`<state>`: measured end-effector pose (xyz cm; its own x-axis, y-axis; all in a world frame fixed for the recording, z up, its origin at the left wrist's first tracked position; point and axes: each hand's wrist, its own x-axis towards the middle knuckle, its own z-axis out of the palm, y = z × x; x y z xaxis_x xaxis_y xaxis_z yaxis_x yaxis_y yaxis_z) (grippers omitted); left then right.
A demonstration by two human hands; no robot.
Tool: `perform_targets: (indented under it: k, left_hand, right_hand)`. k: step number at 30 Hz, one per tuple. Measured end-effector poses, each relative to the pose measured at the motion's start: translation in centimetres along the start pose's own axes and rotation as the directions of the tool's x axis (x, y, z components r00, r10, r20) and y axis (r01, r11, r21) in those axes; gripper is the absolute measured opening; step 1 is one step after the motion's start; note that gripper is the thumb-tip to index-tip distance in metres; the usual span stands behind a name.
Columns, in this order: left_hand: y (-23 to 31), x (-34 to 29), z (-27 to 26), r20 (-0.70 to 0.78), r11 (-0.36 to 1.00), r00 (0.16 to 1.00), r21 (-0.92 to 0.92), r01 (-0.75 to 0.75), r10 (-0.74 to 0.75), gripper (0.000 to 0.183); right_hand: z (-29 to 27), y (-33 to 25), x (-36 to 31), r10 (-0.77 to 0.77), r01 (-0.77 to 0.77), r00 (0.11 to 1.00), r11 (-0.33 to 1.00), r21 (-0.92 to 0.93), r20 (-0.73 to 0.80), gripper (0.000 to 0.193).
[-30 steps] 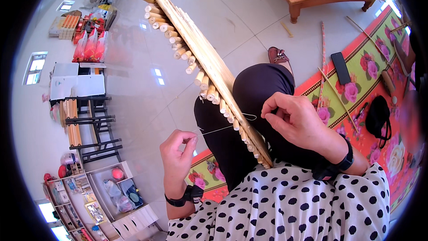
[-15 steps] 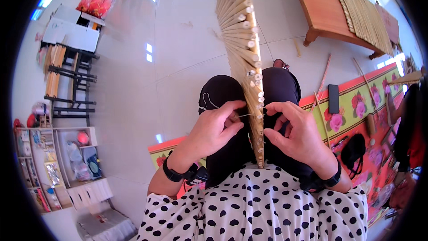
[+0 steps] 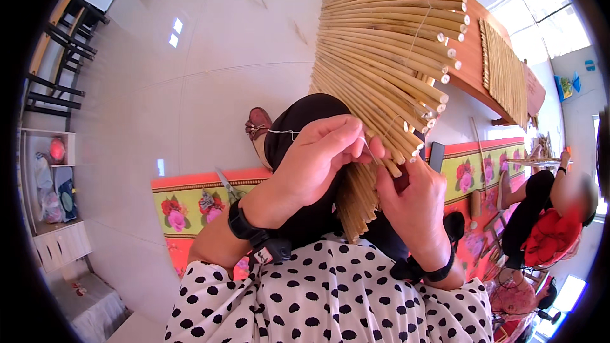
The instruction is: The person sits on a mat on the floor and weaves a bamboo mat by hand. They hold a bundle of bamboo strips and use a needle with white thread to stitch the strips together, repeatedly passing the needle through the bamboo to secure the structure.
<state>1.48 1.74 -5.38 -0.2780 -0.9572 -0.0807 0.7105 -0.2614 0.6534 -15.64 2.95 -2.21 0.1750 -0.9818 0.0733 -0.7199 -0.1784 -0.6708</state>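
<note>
A mat of thin reed stalks, bound side by side with white thread, fans up from my lap with its face tilted toward the right. Its lower part folds down between my knees. My left hand is closed in a pinch on the white thread; a loose length trails left from it over my knee, and a short piece runs toward the stalks. At the mat's near right edge, my right hand grips the end stalks between thumb and fingers. Some of its fingertips are hidden behind the stalks.
Scissors lie on the flowered floor mat at my left. A black phone and a wooden mallet-like piece lie to the right. Beyond is a wooden table bearing another reed mat. A person in red sits at right.
The reed mat has turned from edge-on to showing its broad face. My hands have come closer together, the right one now gripping the stalks. The view has swung to the right.
</note>
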Motion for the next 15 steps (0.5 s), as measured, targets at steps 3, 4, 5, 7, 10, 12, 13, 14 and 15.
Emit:
perform_targets:
  k: [3,4,5,7,10,12,13,14,15]
  left_hand:
    - [0.1,0.9,-0.7,0.107,0.999,0.994,-0.053,0.000,0.006,0.037]
    - [0.2,1.1,-0.8,0.155,0.999,0.988,-0.052,0.006,0.002,0.038]
    - [0.2,1.2,-0.7,0.155,1.000,0.988,-0.001,-0.017,0.017,0.038]
    - [0.5,0.9,0.0,0.153,0.993,0.987,0.099,-0.061,0.046,0.039]
    - [1.1,0.6,0.2,0.180,0.915,0.981,0.381,-0.136,0.071,0.037]
    - [1.4,0.6,0.2,0.255,0.816,0.960,0.527,-0.236,0.113,0.037]
    - [1.5,0.8,-0.1,0.235,0.851,0.969,0.491,-0.189,0.080,0.037]
    - [1.4,1.2,-0.5,0.217,0.881,0.975,0.451,-0.143,0.047,0.037]
    - [1.3,1.6,-0.9,0.202,0.908,0.979,0.408,-0.097,0.014,0.037]
  right_hand:
    - [0.2,-0.6,0.1,-0.006,0.006,1.000,0.999,-0.048,0.004,0.020]
    - [0.2,-0.6,0.0,-0.008,0.008,1.000,0.998,-0.067,0.006,0.021]
    - [0.2,-0.6,-0.1,-0.001,0.001,1.000,0.998,-0.063,0.007,0.021]
    - [0.2,-0.5,-0.3,0.015,-0.015,1.000,0.998,-0.054,0.011,0.023]
    - [0.1,-1.0,-0.6,0.027,-0.027,1.000,0.996,-0.085,-0.008,0.025]
    - [0.0,-0.9,-0.7,0.044,-0.045,0.999,0.996,-0.079,-0.003,0.025]
    - [0.1,-0.8,-0.7,0.045,-0.045,0.999,0.997,-0.069,0.001,0.024]
    - [0.2,-0.6,-0.7,0.045,-0.045,0.999,0.998,-0.046,0.006,0.024]
    - [0.4,-0.2,-0.9,0.045,-0.045,0.999,0.999,-0.024,0.011,0.023]
